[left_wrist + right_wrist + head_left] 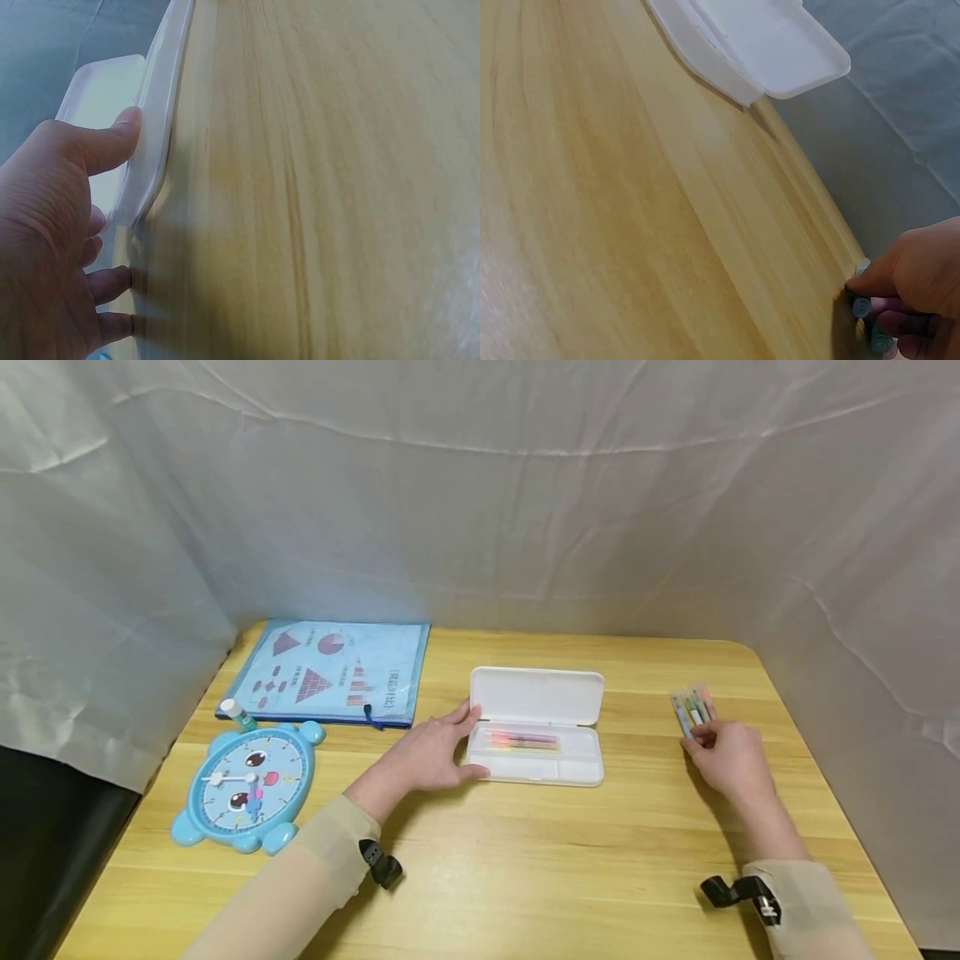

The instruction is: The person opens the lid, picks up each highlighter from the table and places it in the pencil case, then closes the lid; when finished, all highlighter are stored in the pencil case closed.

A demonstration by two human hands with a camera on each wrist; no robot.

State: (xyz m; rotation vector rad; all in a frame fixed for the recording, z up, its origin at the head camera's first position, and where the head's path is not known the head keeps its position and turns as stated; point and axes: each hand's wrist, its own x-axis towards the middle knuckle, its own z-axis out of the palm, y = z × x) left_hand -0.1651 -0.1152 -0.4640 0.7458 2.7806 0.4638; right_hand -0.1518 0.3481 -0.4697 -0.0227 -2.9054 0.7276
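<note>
A white pencil case (537,696) stands with its lid raised at the middle of the table. Inside its tray lie several slim pens (525,742) in pink, orange and yellow tones. My left hand (426,753) holds the left end of the case, thumb on the front edge and index finger by the lid's side; in the left wrist view the thumb (124,139) presses the rim. At the right, my right hand (733,758) pinches several marker pens (692,706) with blue, green and pink parts. Their round ends (862,307) show beneath the fingers in the right wrist view.
A blue toy clock (255,785) with an animal face lies at the left. Beside its top is a small white-capped glue stick (238,715). Behind it lies a blue zip folder (330,672) with printed charts. Grey cloth (510,527) hangs around the table (525,877).
</note>
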